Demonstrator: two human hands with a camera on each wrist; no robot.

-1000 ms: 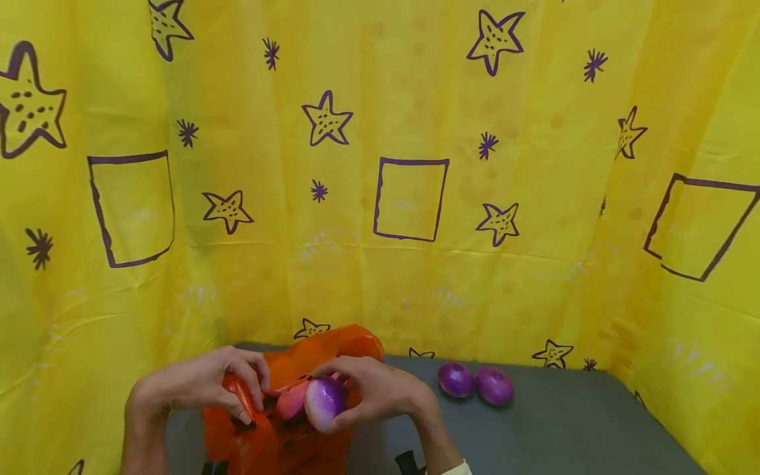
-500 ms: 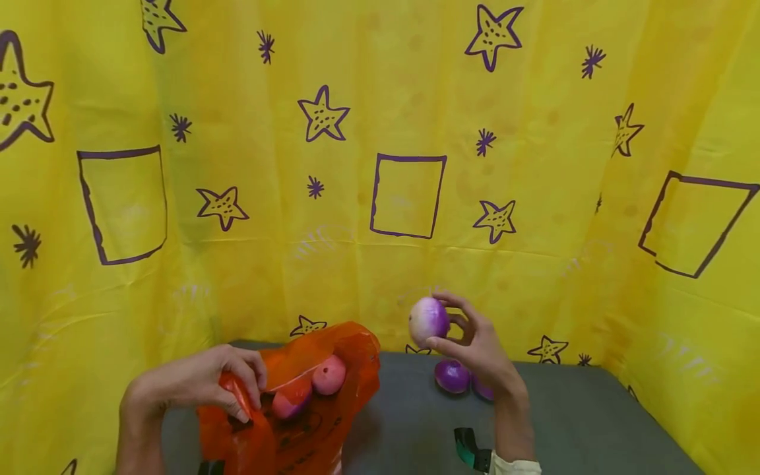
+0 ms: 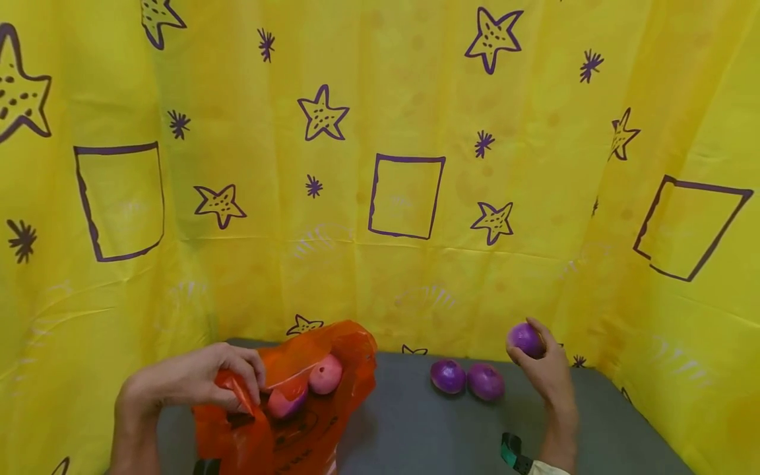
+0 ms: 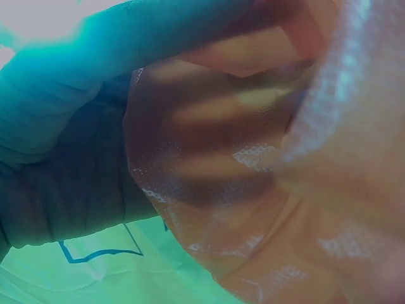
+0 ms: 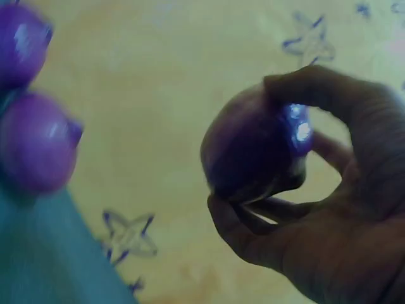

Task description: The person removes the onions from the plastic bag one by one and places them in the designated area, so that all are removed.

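My left hand (image 3: 222,376) pinches the rim of a crumpled orange plastic bag (image 3: 305,432), holding its mouth open on the grey table. Inside lie two round pieces, a pinkish one (image 3: 326,375) and a pink-purple one (image 3: 287,400); the bag partly covers them. Off to the right, my right hand (image 3: 552,373) grips a purple onion (image 3: 525,340) above the table. In the right wrist view, thumb and fingers curl round that onion (image 5: 250,149). Thin translucent plastic (image 4: 209,158) fills most of the left wrist view.
Two more purple onions (image 3: 448,377) sit side by side on the grey table (image 3: 427,435), between the bag and my right hand. A yellow curtain (image 3: 404,290) with drawn stars encloses the back and both sides.
My right hand has lifted the purple onion out of the bag and carried it rightward, past the two onions on the table. The left hand keeps its hold on the bag's rim.
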